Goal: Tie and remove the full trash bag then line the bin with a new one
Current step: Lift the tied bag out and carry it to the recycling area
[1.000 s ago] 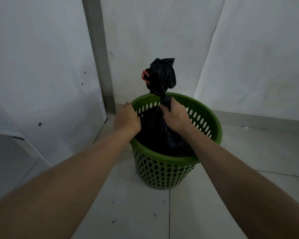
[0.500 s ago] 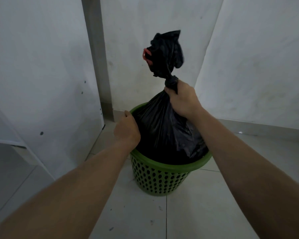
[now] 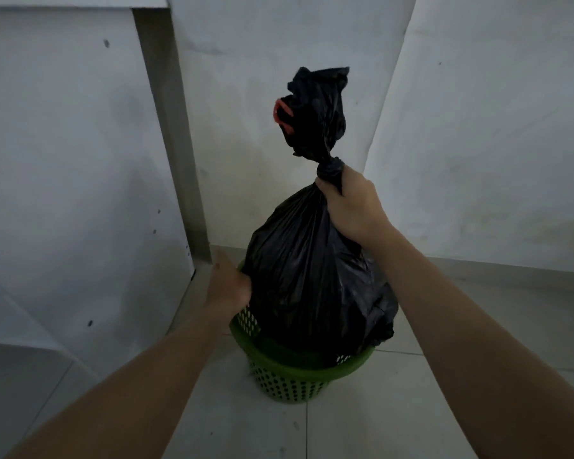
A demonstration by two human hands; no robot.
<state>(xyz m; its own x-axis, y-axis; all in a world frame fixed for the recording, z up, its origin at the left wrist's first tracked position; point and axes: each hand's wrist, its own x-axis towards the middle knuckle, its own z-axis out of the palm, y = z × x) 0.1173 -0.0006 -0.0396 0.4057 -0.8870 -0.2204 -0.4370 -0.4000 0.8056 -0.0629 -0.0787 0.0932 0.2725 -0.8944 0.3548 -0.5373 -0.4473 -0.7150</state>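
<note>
A full black trash bag (image 3: pixel 309 276) is knotted at the neck, with a red drawstring loop showing in the loose top. My right hand (image 3: pixel 352 207) grips the neck just below the knot and holds the bag up, most of it above the bin. The bag's bottom still hangs inside the green perforated bin (image 3: pixel 292 376) on the floor. My left hand (image 3: pixel 227 284) holds the bin's left rim, fingers hidden behind the bag.
The bin stands in a corner of white walls on a pale tiled floor (image 3: pixel 395 425). A white cabinet panel (image 3: pixel 73 180) with a grey edge rises close on the left. Open floor lies in front and to the right.
My right hand has lifted the knotted bag upward, from sitting deep in the bin to mostly above the rim. My left hand has stayed on the bin's rim.
</note>
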